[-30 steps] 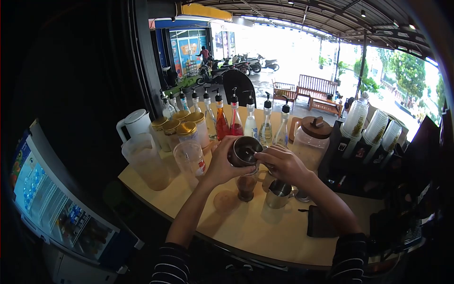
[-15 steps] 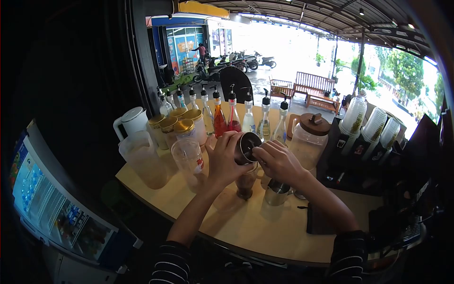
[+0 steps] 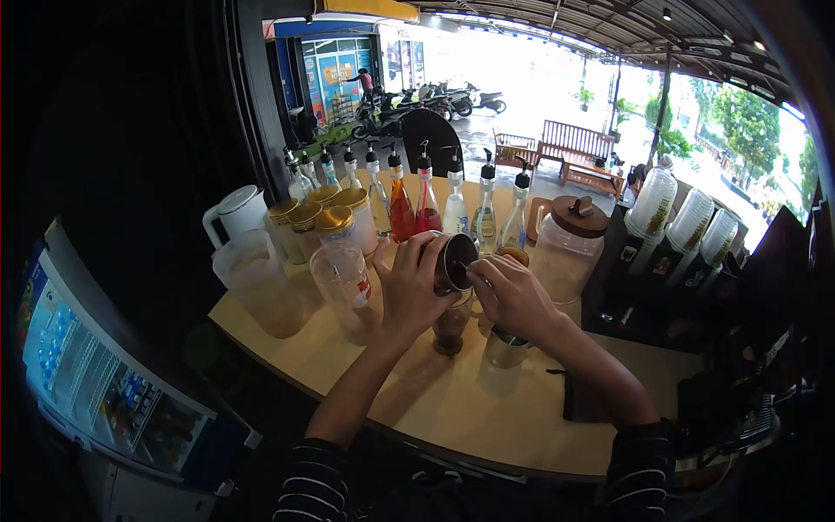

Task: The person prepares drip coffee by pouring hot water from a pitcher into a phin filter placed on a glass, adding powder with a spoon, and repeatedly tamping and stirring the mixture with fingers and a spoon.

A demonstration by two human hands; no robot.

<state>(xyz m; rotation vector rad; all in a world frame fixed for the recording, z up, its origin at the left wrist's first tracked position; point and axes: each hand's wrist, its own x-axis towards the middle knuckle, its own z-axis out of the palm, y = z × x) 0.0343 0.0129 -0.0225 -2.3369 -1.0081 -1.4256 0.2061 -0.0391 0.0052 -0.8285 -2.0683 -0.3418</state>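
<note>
Gripping a tilted metal cup (image 3: 458,262) in the left hand (image 3: 411,289); pinching a thin utensil (image 3: 469,266) at the cup's mouth in the right hand (image 3: 515,294); with a brown-filled glass (image 3: 449,332) standing on the desk (image 3: 487,419) below the cup.

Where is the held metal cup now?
In the head view, the metal cup is near the centre, tilted between the left hand and the right hand, above a glass.

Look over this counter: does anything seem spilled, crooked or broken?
Nothing stands out. The cup is tilted, but the left hand holds it above the glass, so that looks deliberate. The bottles are standing, and the visible counter shows no clear spill.
</note>
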